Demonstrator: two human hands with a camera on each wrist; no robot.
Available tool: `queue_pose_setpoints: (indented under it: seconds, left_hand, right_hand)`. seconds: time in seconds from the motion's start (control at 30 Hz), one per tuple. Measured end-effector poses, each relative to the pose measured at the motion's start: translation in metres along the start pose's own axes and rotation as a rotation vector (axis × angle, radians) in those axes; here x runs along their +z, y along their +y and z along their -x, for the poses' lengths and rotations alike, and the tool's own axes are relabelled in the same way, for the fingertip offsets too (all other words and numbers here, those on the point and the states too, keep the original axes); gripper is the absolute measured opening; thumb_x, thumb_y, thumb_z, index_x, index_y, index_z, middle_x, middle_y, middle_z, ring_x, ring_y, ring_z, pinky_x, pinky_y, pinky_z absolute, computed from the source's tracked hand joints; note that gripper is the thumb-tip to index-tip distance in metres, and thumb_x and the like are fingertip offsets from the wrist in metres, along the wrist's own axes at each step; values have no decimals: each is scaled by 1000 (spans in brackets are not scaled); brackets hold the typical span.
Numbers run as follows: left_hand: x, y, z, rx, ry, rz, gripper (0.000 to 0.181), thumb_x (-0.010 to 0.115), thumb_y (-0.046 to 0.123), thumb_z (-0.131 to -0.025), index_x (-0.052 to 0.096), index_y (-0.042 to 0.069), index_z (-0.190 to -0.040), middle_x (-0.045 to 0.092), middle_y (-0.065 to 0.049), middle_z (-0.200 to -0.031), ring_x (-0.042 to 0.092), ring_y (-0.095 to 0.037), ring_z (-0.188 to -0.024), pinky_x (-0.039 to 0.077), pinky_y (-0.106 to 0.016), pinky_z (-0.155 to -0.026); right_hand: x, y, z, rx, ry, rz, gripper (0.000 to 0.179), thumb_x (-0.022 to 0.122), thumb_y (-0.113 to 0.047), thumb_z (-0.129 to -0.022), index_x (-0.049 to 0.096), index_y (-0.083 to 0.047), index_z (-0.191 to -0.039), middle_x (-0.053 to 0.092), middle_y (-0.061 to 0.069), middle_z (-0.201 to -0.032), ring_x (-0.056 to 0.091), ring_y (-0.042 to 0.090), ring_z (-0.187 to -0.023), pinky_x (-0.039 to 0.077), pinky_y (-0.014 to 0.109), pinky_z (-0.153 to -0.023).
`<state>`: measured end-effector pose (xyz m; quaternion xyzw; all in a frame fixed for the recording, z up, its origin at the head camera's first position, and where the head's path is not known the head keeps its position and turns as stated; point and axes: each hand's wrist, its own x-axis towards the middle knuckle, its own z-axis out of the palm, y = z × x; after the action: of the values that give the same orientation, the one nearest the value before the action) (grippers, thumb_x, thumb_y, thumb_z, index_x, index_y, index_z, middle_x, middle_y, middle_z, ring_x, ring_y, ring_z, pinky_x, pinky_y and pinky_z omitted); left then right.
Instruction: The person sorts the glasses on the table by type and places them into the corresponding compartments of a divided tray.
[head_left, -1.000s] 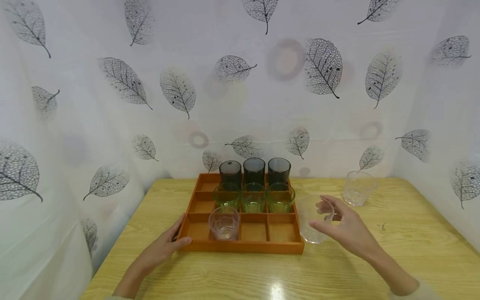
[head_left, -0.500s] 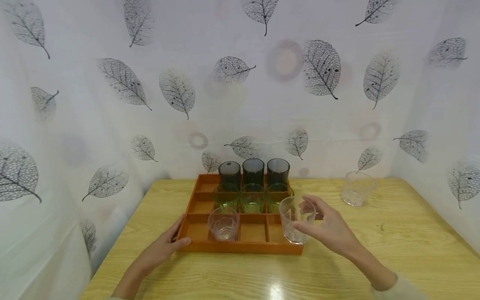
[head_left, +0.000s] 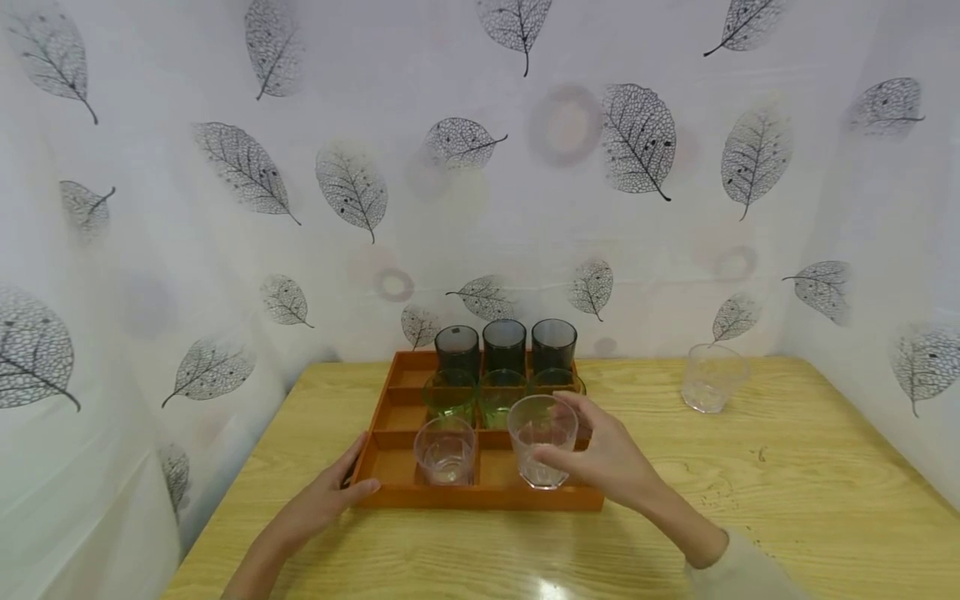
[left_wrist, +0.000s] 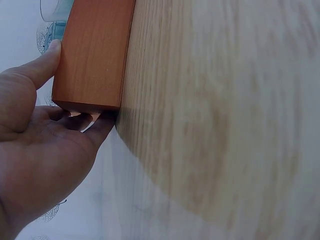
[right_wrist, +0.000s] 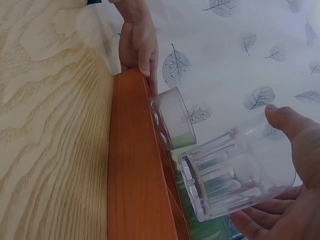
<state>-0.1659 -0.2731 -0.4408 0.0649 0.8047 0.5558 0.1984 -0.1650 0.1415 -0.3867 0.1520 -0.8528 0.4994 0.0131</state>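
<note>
My right hand (head_left: 611,458) holds a clear glass (head_left: 542,437) upright, fingers and thumb around its sides, above the front row of an orange-brown wooden divided tray (head_left: 480,498). In the right wrist view, the held glass (right_wrist: 225,175) has a thick faceted base and hangs over the tray's edge. Another clear glass (head_left: 445,454) stands in the front row, second compartment from the left. My left hand (head_left: 315,504) grips the tray's front left corner. The left wrist view shows its thumb on the front face of the tray (left_wrist: 95,60) and its fingers around the side.
Three green glasses (head_left: 450,398) fill part of the middle row, behind them three dark grey glasses (head_left: 504,346). The leftmost front compartment (head_left: 392,467) is bare. One more clear glass (head_left: 707,379) stands on the wooden table (head_left: 787,483), back right. A leaf-print curtain (head_left: 480,225) surrounds the table.
My right hand has carried the clear glass leftward, from beside the tray's right edge to over its front row. My left hand has stayed at the corner.
</note>
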Motion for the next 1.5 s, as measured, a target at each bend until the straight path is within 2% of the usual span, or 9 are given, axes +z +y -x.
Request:
queue_pose_setpoints:
  seconds: [0.2, 0.43, 0.57, 0.7, 0.8, 1.0, 1.07, 1.3, 1.5]
  left_hand:
    - [0, -1, 0, -3, 2, -9, 86, 55, 30, -109, -5, 10, -166, -10, -16, -172, -4, -44, -154, 11, -66, -120]
    - [0, -3, -1, -1, 5, -6, 86, 56, 30, -109, -5, 11, -167, -9, -16, -172, -3, -44, -154, 12, -65, -121]
    - [0, -4, -1, -2, 8, -11, 86, 57, 30, -108, -5, 11, -167, -9, -16, -172, -2, -43, -154, 12, -65, -121]
    - [0, -4, -1, -6, 4, -13, 86, 56, 31, -109, -4, 13, -167, -9, -15, -172, -3, -43, -154, 12, -65, -121]
    - [0, -3, -1, -9, 4, -19, 86, 56, 31, -109, -4, 14, -167, -8, -14, -172, -3, -43, -154, 13, -67, -120]
    - [-1, -2, -1, 3, 1, -31, 85, 55, 31, -109, -5, 13, -167, -9, -15, -172, -3, -44, -154, 12, -67, -120]
    - [-1, -2, -1, 12, -4, -29, 85, 55, 30, -109, -5, 12, -167, -9, -15, -172, -4, -44, -154, 11, -66, -121]
    - [-1, -1, -1, 13, -3, -24, 85, 55, 30, -109, -5, 12, -167, -9, -15, -172, -3, -44, -154, 12, -66, -120]
    - [-1, -1, 0, 9, 1, -26, 85, 55, 30, -109, -5, 12, -167, -9, -15, -172, -4, -43, -154, 11, -65, -121]
  right_hand:
    - [20, -5, -11, -20, 9, 37, 87, 87, -46, -83, 50, -8, -151, 62, 9, -141, 62, 26, -118, 54, 47, -94]
    - [39, -9, -20, 9, 35, 15, 88, 91, -43, -78, 53, -8, -150, 67, 4, -129, 64, 24, -113, 53, 49, -95]
    - [46, -6, -20, 33, 33, 22, 88, 90, -44, -79, 53, -10, -150, 64, 7, -138, 60, 30, -125, 50, 56, -102]
    - [50, 0, -20, 52, 11, 13, 89, 90, -44, -79, 51, -9, -152, 59, 11, -144, 68, 28, -104, 54, 53, -95]
    - [50, 4, -19, 49, 4, 18, 89, 90, -43, -80, 51, -8, -152, 58, 14, -145, 69, 24, -90, 55, 51, -92]
    - [50, 9, -18, 20, -18, 60, 92, 90, -41, -79, 49, -4, -152, 57, 16, -146, 69, 33, -106, 52, 56, -98]
    - [50, 10, -17, 10, -16, 69, 92, 91, -40, -79, 49, -3, -152, 58, 15, -145, 62, 34, -122, 51, 57, -100]
    - [38, 14, -13, -4, -17, 22, 83, 87, -35, -85, 48, -1, -151, 61, 12, -141, 60, 32, -125, 51, 52, -102]
    - [17, 29, -9, -22, 12, -59, 71, 78, -29, -95, 47, 2, -150, 61, 20, -137, 64, 33, -118, 54, 45, -98]
